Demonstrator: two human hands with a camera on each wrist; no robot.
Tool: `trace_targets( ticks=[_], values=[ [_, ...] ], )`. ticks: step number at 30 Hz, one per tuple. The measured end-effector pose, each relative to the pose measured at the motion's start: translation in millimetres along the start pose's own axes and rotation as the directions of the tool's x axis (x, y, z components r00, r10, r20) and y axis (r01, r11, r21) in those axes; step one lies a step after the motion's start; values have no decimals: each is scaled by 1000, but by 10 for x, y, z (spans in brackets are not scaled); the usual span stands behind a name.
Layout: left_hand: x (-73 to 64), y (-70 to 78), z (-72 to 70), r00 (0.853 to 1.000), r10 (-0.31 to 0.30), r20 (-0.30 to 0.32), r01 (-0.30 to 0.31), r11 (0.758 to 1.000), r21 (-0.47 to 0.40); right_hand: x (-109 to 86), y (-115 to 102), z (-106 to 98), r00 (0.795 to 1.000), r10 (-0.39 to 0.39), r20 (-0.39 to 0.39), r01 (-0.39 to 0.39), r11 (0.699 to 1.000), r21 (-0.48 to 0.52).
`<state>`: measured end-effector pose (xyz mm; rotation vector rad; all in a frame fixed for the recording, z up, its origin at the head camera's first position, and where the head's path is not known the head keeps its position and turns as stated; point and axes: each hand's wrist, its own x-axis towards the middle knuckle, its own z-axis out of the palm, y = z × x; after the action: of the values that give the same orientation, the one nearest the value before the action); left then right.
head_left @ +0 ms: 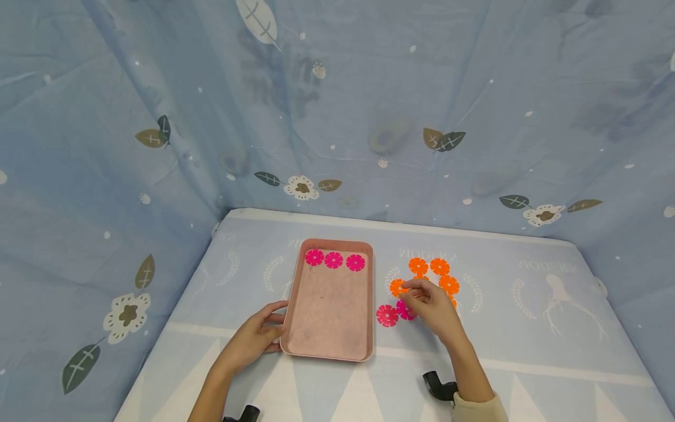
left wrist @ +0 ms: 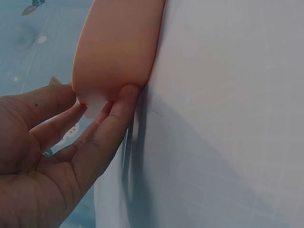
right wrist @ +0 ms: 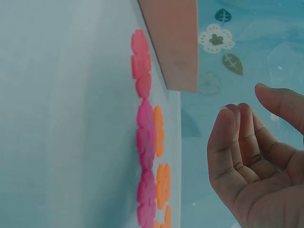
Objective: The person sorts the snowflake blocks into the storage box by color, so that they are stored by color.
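My left hand grips the near left part of a shallow pink tray; in the left wrist view, its thumb and fingers touch the tray's wall on two sides. Three pink notched plastic discs lie in a row along the tray's far end. Over a group of loose discs right of the tray hovers my right hand, fingers bent and thumb apart, nothing between them. That group has several orange discs behind and pinkish ones in front, partly hidden by the hand.
A pale patterned cloth covers the table. Blue leaf-and-flower fabric hangs at the back and both sides. Black fittings show near each wrist.
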<state>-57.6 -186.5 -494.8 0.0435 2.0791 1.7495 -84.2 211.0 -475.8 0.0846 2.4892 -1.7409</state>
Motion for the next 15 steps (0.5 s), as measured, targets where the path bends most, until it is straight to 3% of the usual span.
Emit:
trace_targets(
  ticks=[8,15],
  values=[
    [15,-14,4,1000,-2,-14,2,1000,17,-180,133,-93,998,47,-30,-48,999,-12],
    [5,7,6,1000,-2,-10,2,1000,3,-250,272,-247,997,42,-65,-45,998,-48]
  ],
)
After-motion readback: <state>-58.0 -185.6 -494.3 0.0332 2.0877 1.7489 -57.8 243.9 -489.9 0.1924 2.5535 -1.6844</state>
